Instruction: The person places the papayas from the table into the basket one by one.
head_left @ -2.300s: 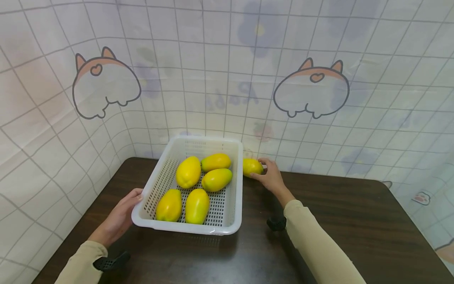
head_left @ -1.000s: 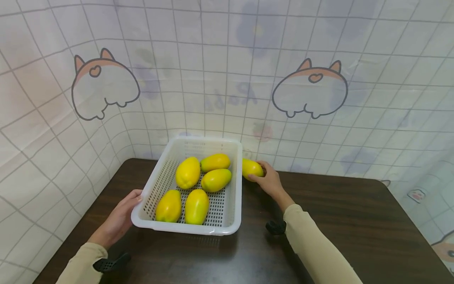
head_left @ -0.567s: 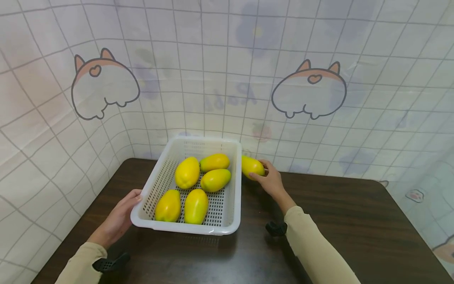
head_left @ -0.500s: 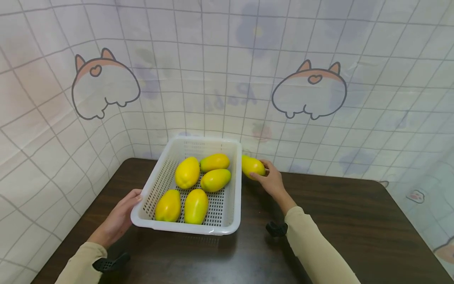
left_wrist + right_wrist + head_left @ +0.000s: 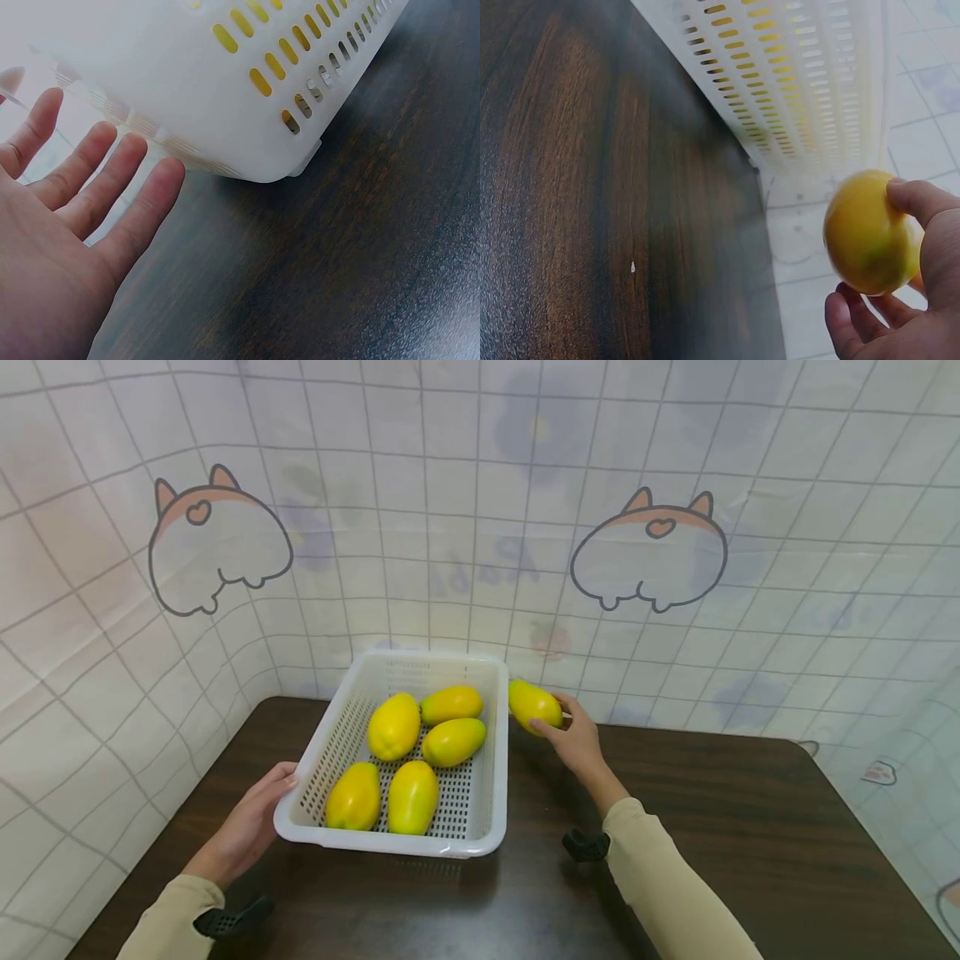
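Observation:
My right hand (image 5: 576, 735) holds a yellow oval fruit (image 5: 535, 702) with a greenish tip, like a mango or small papaya, just right of the basket. In the right wrist view the thumb lies on one side of the fruit (image 5: 870, 232) and fingers are under the other. My left hand (image 5: 251, 817) holds the white plastic basket (image 5: 498, 777) at its left rim. In the left wrist view its fingers (image 5: 154, 199) look fairly straight beside the basket wall. Several similar yellow fruits, such as one near the front (image 5: 413, 797), lie in the basket.
The basket stands on a dark wood-grain table (image 5: 712, 827), near its back left part. A white gridded cloth (image 5: 435, 502) with cartoon prints hangs behind the table and along the sides. Dark bands (image 5: 585, 845) sit at both wrists.
The fruit in my right hand has risen a little beside the basket, and more of it shows above the rim. My left hand and the basket stay put.

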Action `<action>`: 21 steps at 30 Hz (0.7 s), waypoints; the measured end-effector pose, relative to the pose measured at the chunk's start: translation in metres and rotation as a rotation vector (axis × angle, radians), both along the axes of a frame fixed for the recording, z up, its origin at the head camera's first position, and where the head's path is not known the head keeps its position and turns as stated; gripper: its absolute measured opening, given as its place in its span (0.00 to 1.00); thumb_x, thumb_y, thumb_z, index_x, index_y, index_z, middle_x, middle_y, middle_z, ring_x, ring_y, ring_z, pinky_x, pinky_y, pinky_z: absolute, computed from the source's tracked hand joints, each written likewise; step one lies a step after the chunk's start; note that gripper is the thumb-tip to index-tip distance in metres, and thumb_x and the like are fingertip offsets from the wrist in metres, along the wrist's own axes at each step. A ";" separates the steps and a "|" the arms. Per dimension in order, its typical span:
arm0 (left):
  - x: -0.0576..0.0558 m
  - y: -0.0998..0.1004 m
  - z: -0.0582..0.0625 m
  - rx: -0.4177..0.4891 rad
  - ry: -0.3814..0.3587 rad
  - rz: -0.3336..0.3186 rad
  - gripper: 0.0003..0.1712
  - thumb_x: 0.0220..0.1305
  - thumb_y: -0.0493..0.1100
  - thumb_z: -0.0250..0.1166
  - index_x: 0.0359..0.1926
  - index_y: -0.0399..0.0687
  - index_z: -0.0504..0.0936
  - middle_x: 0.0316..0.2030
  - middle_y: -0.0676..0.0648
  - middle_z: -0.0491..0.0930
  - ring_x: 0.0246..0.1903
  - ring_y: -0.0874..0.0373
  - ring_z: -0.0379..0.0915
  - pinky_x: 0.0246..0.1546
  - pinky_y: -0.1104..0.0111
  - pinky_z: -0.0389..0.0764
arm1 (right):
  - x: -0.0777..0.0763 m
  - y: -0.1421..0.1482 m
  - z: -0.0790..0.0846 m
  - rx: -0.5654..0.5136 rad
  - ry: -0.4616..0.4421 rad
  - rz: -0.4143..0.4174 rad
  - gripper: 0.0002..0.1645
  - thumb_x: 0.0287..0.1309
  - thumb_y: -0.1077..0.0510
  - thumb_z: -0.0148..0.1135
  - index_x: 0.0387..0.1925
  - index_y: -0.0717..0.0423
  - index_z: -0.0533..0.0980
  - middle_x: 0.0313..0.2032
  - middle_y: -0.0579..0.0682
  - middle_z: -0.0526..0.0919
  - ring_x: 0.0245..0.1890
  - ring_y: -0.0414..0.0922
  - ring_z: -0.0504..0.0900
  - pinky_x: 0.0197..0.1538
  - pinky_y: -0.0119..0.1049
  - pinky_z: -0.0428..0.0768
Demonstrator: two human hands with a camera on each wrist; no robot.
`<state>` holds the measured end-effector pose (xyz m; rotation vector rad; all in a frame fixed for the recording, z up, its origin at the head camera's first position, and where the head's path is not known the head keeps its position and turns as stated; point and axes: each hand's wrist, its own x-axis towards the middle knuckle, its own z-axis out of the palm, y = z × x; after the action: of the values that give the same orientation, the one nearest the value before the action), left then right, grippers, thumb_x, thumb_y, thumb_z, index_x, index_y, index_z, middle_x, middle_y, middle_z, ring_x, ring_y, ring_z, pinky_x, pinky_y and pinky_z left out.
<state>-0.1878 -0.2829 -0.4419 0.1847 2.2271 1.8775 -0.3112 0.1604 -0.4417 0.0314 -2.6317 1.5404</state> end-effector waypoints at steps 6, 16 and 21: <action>0.000 -0.001 -0.001 -0.006 0.001 -0.003 0.23 0.77 0.57 0.37 0.61 0.48 0.59 0.54 0.54 0.67 0.50 0.57 0.71 0.48 0.61 0.76 | 0.002 0.001 0.003 -0.018 0.020 -0.010 0.40 0.57 0.44 0.66 0.67 0.47 0.63 0.64 0.56 0.68 0.54 0.53 0.75 0.54 0.47 0.75; -0.001 -0.003 -0.002 -0.009 0.006 -0.011 0.22 0.77 0.56 0.37 0.61 0.49 0.59 0.54 0.56 0.67 0.49 0.59 0.71 0.49 0.63 0.76 | 0.006 0.002 0.010 -0.072 0.043 -0.009 0.38 0.57 0.44 0.66 0.66 0.47 0.64 0.62 0.55 0.68 0.55 0.53 0.74 0.56 0.48 0.75; 0.000 -0.002 -0.002 -0.010 0.005 -0.011 0.21 0.76 0.56 0.37 0.60 0.50 0.60 0.53 0.55 0.67 0.49 0.59 0.71 0.48 0.63 0.76 | 0.009 0.004 0.014 -0.097 0.025 -0.004 0.40 0.55 0.40 0.66 0.67 0.44 0.63 0.63 0.54 0.68 0.58 0.53 0.73 0.57 0.50 0.75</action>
<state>-0.1882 -0.2847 -0.4437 0.2002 2.2336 1.8623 -0.3017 0.1639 -0.4276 0.0375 -2.5333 1.6531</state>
